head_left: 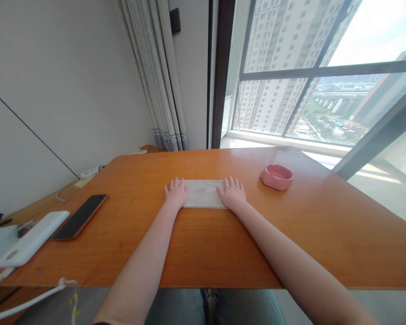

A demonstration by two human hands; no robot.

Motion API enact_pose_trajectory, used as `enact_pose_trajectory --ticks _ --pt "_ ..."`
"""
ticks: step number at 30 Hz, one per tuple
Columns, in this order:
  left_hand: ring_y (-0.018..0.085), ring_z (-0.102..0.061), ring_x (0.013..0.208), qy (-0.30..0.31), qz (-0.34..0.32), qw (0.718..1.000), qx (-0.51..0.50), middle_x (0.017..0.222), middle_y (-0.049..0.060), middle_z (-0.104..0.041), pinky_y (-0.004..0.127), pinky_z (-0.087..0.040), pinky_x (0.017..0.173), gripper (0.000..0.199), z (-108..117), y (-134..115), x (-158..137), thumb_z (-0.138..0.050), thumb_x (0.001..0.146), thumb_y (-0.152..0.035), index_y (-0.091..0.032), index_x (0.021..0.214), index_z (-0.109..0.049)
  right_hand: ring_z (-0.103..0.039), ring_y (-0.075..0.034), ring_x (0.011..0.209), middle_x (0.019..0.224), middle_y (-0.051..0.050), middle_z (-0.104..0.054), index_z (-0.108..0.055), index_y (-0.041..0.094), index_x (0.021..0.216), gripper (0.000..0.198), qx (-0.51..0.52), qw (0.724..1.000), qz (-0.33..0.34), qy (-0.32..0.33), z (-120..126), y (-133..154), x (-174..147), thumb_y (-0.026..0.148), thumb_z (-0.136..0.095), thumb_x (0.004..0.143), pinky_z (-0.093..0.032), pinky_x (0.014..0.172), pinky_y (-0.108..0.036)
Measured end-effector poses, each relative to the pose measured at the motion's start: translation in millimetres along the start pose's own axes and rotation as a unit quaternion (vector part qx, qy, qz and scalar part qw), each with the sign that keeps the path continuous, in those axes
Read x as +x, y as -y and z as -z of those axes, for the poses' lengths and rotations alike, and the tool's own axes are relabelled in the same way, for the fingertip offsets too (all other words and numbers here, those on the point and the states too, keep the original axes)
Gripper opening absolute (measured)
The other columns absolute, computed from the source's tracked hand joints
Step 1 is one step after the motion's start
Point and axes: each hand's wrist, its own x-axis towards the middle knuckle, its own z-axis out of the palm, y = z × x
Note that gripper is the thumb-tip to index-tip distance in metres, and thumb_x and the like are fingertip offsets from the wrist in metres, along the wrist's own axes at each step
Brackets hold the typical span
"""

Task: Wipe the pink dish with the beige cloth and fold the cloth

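Both ends of the cloth [203, 193] hidden — 2 palms cover them.

Bright daylight came through window [325, 67]; sky overexposed top right. Glare lay on bench [274, 153] far edge. Shadows soft. Strong wide-angle bending at edges; focus sharp.

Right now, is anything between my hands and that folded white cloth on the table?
Nothing visible. The left hand and right hand already lie flat on the ends of the white cloth. The pink dish sits apart, to the right.
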Motion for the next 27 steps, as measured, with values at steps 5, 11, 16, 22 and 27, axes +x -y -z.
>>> enact_pose_trajectory --ticks 5,11,16,22,27 --pt "0.031 -0.054 0.111 -0.041 0.070 0.997 0.010 0.119 0.019 -0.059 0.042 -0.045 0.087 0.042 24 21 -1 -0.039 0.082 -0.032 -0.014 0.116 -0.057 -0.010 -0.028 0.141 0.153 -0.011 -0.016 -0.020 0.012 0.146 0.070 -0.001 1.000 -0.007 -0.019 -3 1 1 0.055 -0.017 0.090 -0.009 0.112 -0.044" --pt "0.031 -0.062 0.096 0.054 0.060 0.997 -0.004 0.103 0.019 -0.066 0.034 -0.048 0.073 0.037 24 32 5 -0.045 0.079 -0.040 -0.013 0.093 -0.066 -0.010 -0.029 0.141 0.153 -0.011 -0.017 -0.022 0.012 0.146 0.070 0.007 0.999 -0.011 -0.032 -5 0 4 0.054 -0.019 0.090 -0.009 0.112 -0.044" --pt "0.027 -0.062 0.100 0.039 0.046 0.998 -0.012 0.106 0.017 -0.066 0.031 -0.046 0.079 0.032 21 23 6 -0.041 0.083 -0.031 -0.013 0.097 -0.064 -0.009 -0.030 0.141 0.154 -0.011 -0.015 -0.023 0.012 0.145 0.068 0.016 0.999 -0.001 -0.036 2 1 0 0.053 -0.020 0.091 -0.007 0.112 -0.047" --pt "0.029 -0.062 0.102 0.023 0.112 0.993 -0.033 0.112 0.020 -0.063 0.035 -0.047 0.078 0.036 27 44 9 -0.036 0.087 -0.032 -0.012 0.109 -0.056 -0.008 -0.028 0.141 0.154 -0.008 -0.013 -0.023 0.015 0.145 0.066 0.015 0.992 0.125 -0.028 4 9 -9 0.053 -0.022 0.091 -0.007 0.113 -0.044" --pt "0.029 -0.065 0.091 0.054 0.128 0.989 -0.059 0.104 0.019 -0.067 0.033 -0.049 0.068 0.032 26 52 10 -0.048 0.075 -0.032 -0.014 0.098 -0.063 -0.009 -0.029 0.141 0.154 -0.011 -0.016 -0.025 0.014 0.145 0.066 0.015 0.992 0.126 0.002 -1 13 -10 0.052 -0.022 0.091 -0.010 0.112 -0.044"
